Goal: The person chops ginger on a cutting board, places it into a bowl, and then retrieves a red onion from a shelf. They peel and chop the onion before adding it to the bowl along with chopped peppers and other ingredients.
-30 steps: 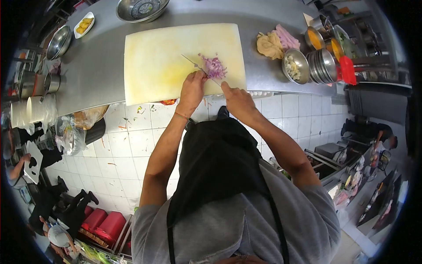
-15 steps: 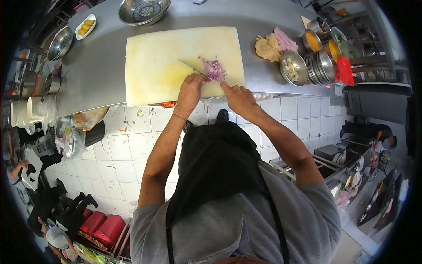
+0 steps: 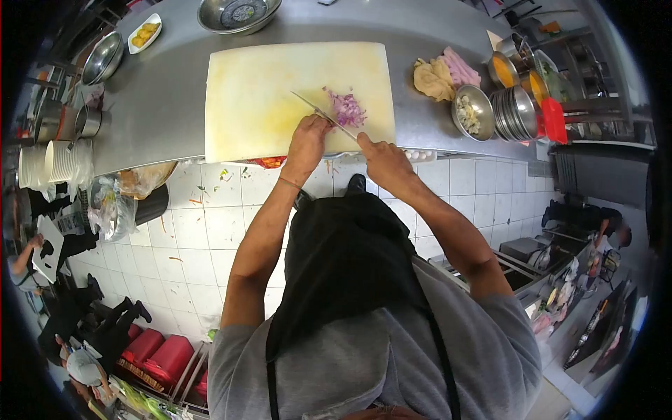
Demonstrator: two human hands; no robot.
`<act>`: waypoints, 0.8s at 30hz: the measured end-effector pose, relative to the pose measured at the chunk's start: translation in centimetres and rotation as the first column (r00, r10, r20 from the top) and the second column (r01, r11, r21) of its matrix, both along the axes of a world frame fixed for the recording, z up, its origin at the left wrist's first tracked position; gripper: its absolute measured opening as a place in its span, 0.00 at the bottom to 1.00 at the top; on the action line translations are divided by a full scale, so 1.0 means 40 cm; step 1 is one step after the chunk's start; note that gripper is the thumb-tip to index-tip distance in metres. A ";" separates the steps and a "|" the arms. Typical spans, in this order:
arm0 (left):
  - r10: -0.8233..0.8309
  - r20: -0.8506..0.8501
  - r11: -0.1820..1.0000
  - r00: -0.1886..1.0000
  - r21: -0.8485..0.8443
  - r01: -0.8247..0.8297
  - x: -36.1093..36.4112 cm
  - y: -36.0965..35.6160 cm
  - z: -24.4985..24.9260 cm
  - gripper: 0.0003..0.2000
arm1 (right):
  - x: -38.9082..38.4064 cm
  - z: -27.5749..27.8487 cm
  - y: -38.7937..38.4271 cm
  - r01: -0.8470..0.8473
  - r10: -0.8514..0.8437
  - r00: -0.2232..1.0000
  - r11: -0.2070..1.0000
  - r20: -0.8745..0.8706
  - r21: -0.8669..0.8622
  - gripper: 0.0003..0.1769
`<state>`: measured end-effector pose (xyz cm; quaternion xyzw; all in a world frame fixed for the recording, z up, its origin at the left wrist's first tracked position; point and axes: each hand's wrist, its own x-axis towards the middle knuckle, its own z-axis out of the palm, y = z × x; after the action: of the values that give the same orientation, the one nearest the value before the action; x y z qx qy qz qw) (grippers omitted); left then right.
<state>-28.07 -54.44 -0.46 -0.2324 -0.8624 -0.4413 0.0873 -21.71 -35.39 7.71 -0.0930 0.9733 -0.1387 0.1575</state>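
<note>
And there, the knife (image 3: 318, 113) was gripped by its handle in the right hand (image 3: 386, 164), its blade slanted across the cutting board (image 3: 255, 84), just beside the chopped purple onion (image 3: 348, 110). The left hand (image 3: 306, 147) was bunched close to the blade; whether a piece was pinched beneath could not be told. For clean, even cuts, those fingertips were best curled well back, the blade guided by the knuckles, each stroke made short and steady.
</note>
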 end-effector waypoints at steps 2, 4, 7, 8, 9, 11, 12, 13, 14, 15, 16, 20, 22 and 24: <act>-0.003 0.007 1.000 1.000 -0.015 0.003 0.003 0.003 0.004 0.05 | -0.009 -0.049 -0.006 0.022 -0.022 1.000 0.999 0.009 -0.024 0.21; 0.001 0.002 1.000 1.000 -0.023 -0.001 -0.001 0.000 0.003 0.05 | -0.016 -0.040 -0.004 0.038 -0.037 0.999 0.999 0.038 -0.013 0.21; 0.007 -0.003 1.000 1.000 -0.012 -0.007 -0.002 0.000 -0.016 0.04 | -0.007 -0.007 -0.011 0.040 -0.039 0.999 0.998 0.026 -0.039 0.20; 0.011 0.007 1.000 1.000 -0.018 -0.011 0.000 0.000 -0.012 0.04 | -0.001 -0.002 -0.010 0.041 -0.040 0.999 0.998 0.012 -0.053 0.20; 0.012 0.018 1.000 1.000 -0.024 -0.011 0.004 0.000 -0.004 0.04 | 0.000 -0.027 -0.007 0.037 -0.035 0.999 0.997 0.020 -0.070 0.21; 0.001 0.004 1.000 1.000 -0.029 -0.001 0.001 0.002 -0.004 0.03 | -0.019 -0.084 -0.008 0.023 -0.021 0.999 0.994 0.027 -0.107 0.21; -0.006 -0.018 1.000 1.000 -0.029 0.006 -0.002 0.002 -0.014 0.03 | -0.027 -0.089 -0.003 0.012 -0.009 1.000 0.995 0.024 -0.094 0.21; -0.016 -0.040 0.999 0.999 -0.031 0.015 -0.004 -0.002 -0.021 0.03 | -0.033 -0.093 0.002 0.002 0.000 1.000 0.997 0.021 -0.084 0.21; -0.012 0.007 1.000 1.000 -0.028 0.012 -0.002 -0.008 -0.019 0.03 | -0.033 -0.086 0.003 -0.002 0.003 1.000 0.997 0.019 -0.072 0.21; -0.004 0.049 1.000 0.999 -0.021 0.005 -0.003 -0.012 -0.015 0.04 | -0.035 -0.051 0.000 0.007 -0.006 1.000 0.999 0.012 -0.047 0.21; 0.003 0.093 1.000 0.996 -0.013 -0.002 0.001 -0.012 -0.011 0.06 | -0.030 -0.008 0.001 0.016 -0.016 1.000 1.000 0.005 -0.020 0.20; 0.153 -0.085 0.984 0.985 -0.075 -0.159 0.049 0.015 0.108 0.22 | -0.002 0.064 0.021 -0.011 0.040 0.981 0.988 -0.192 0.152 0.17; 0.080 -0.215 0.963 0.973 -0.237 -0.131 0.071 0.060 0.198 0.31 | -0.001 0.057 0.019 0.027 -0.003 0.985 0.990 -0.172 0.138 0.16; -0.033 -0.217 0.957 0.976 -0.289 -0.031 0.051 0.085 0.164 0.23 | -0.003 0.060 0.023 0.051 -0.027 0.984 0.989 -0.175 0.136 0.16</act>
<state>-26.03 -51.04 6.11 -0.2905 -0.9026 -0.2815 0.1469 -21.83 -34.46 10.12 -0.0742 0.9923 -0.0645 0.0760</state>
